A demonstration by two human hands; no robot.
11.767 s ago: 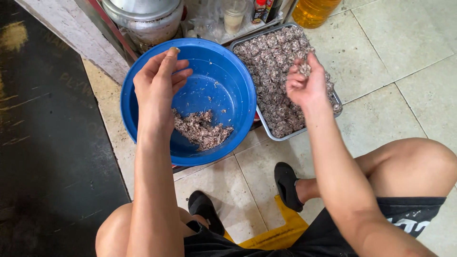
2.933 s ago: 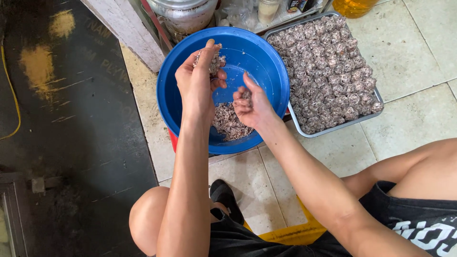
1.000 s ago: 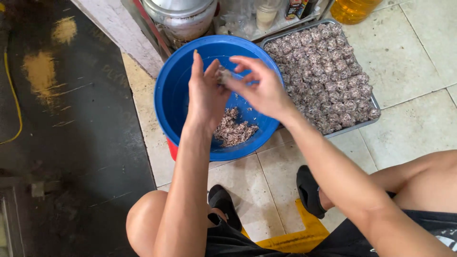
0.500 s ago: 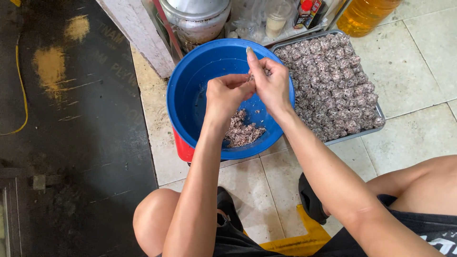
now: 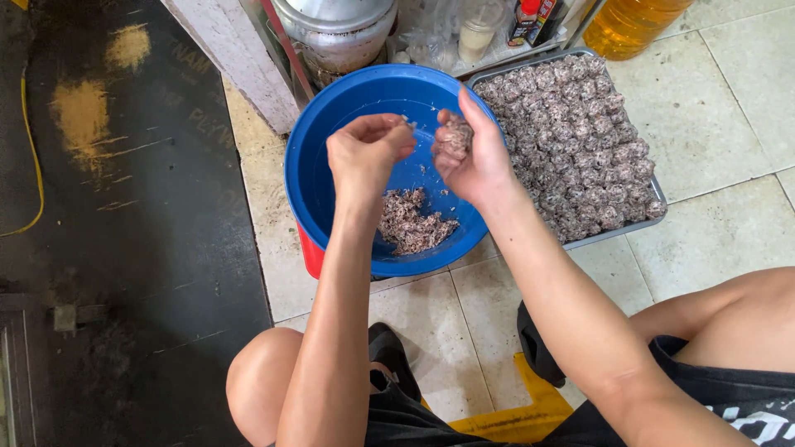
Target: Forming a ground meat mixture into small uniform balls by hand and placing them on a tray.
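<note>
Two hands over a round blue plastic basin: right hand cupping a coarse meat lump, left hand loosely curled, empty; beside it, a rectangular metal tray.

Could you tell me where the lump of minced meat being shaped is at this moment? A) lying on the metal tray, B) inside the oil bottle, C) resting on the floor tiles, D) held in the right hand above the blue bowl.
D: the right hand cups the lump of meat over the blue bowl, with the left hand curled beside it; the tray holds only finished balls.
</note>
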